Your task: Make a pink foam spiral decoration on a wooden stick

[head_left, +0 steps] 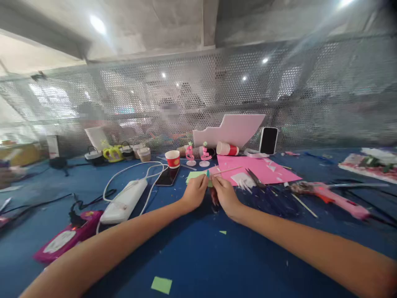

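Observation:
My left hand (194, 193) and my right hand (227, 196) meet at the middle of the blue table, both with fingers closed. A tiny teal piece (208, 174) shows at my left fingertips. From my right fingertips a thin wooden stick (230, 170) points off to the right. Just beyond my hands lies a light green paper (192, 175), partly covered by them. Two small pink stands with white round bases, the left one (190, 155) and the right one (205, 155), stand behind it. A dark reddish shape below my fingers is too blurred to name.
Pink sheets (279, 174), dark-bladed scissors (254, 178) and a pink glue gun (341, 200) lie to the right. Leftward are a red paper cup (172, 159), a dark phone (167, 177), a white power bank (124, 202) with cable, and a magenta power strip (68, 236).

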The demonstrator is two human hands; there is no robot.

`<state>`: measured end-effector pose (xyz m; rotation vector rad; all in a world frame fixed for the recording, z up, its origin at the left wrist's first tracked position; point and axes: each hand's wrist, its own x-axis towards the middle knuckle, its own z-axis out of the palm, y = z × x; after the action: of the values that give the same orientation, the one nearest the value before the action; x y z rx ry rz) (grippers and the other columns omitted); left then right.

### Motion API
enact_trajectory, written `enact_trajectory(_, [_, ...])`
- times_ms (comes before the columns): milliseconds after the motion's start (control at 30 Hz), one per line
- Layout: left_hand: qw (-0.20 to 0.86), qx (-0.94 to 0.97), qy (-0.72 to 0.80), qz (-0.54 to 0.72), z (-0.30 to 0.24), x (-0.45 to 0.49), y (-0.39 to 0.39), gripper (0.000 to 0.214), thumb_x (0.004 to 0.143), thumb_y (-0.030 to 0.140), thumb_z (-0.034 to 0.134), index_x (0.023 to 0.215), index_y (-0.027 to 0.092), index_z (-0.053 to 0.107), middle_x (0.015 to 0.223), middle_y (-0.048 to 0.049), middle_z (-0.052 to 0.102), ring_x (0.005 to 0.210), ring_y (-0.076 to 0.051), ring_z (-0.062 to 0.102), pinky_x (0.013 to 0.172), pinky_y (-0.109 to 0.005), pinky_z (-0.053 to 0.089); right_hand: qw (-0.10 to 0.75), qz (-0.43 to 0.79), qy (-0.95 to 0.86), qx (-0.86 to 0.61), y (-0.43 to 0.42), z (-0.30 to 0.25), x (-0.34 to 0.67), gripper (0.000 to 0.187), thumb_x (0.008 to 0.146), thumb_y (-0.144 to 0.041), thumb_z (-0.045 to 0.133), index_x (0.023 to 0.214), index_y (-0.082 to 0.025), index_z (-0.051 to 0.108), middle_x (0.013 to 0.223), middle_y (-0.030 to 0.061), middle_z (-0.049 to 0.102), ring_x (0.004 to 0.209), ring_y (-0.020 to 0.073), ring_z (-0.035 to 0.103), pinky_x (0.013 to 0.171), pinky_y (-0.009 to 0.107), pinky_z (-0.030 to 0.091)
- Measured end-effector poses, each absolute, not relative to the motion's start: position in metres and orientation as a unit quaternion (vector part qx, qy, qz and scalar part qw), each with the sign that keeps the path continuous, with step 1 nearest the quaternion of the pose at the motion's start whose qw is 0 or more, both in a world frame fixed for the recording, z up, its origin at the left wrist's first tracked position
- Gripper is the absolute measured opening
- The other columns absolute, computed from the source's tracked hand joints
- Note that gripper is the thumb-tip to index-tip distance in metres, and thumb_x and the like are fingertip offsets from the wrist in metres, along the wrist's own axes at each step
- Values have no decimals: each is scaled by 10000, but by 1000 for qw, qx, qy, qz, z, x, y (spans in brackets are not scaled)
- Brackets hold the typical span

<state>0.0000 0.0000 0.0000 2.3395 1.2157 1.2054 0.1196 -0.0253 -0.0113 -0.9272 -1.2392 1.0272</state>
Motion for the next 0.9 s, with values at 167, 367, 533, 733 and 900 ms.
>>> enact_trajectory(167, [115, 789, 432, 420, 5, 1, -5, 339, 892, 307, 335, 574, 191, 324, 517, 53, 351, 517, -98, 322, 529, -259, 222, 593, 502, -498, -386, -28, -9, 116, 510, 748, -691, 455, 578, -210, 438, 406, -55, 442, 316, 97, 405, 312, 231, 304])
enact_trajectory(367, [111, 779, 444, 429, 7, 1, -8, 330, 880, 299, 332, 567, 195, 317, 505, 53, 346, 503, -98, 311, 527, -258, 223, 587, 469, -537, -383, -26, -12, 115, 504, 740, -692, 488, 604, -208, 448, 416, -65, 427, 318, 92, 391, 312, 230, 297])
enact_trajectory(533, [110, 781, 443, 427, 8, 0, -10, 336, 891, 315, 322, 578, 191, 332, 514, 49, 364, 511, -99, 316, 530, -257, 226, 586, 454, -548, -388, -27, -12, 115, 493, 771, -662, 481, 581, -211, 422, 410, -69, 405, 316, 88, 378, 313, 233, 282])
enact_trajectory(733, [109, 791, 440, 411, 8, 0, -11, 348, 897, 332, 302, 580, 191, 335, 524, 40, 368, 515, -104, 318, 535, -262, 229, 583, 457, -546, -392, -28, -12, 114, 480, 778, -651, 477, 588, -213, 427, 397, -70, 405, 299, 87, 372, 292, 226, 273])
enact_trajectory(900, [100, 799, 443, 394, 6, 0, -11, 320, 901, 327, 294, 619, 195, 365, 545, 34, 387, 528, -112, 336, 544, -264, 246, 565, 491, -548, -373, -25, -15, 116, 445, 784, -629, 479, 622, -216, 437, 399, -71, 428, 282, 88, 379, 274, 216, 283])
